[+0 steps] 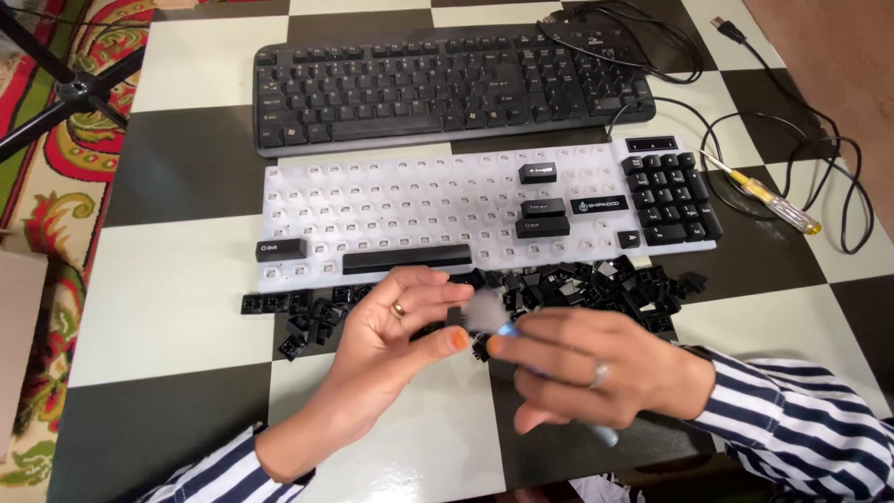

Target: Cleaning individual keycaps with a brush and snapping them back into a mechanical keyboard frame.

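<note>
My left hand (391, 349) pinches a small black keycap (454, 319) between thumb and fingers, just in front of a white keyboard base (419, 210) with most keys removed. My right hand (596, 373) grips a blue-handled brush (484, 312), its pale bristles blurred against the keycap. A row of loose black keycaps (577, 284) lies along the near edge of the white base, right behind both hands. A few keys, a long space bar (407, 259) and the number pad (672, 197) remain on the white base.
A complete black keyboard (447, 84) sits behind the white one. A yellow-handled screwdriver (768, 197) and looped black cables (819, 158) lie at the right. The table has a black-and-cream chequered top (177, 279). A tripod leg (65, 88) stands at far left over a patterned carpet.
</note>
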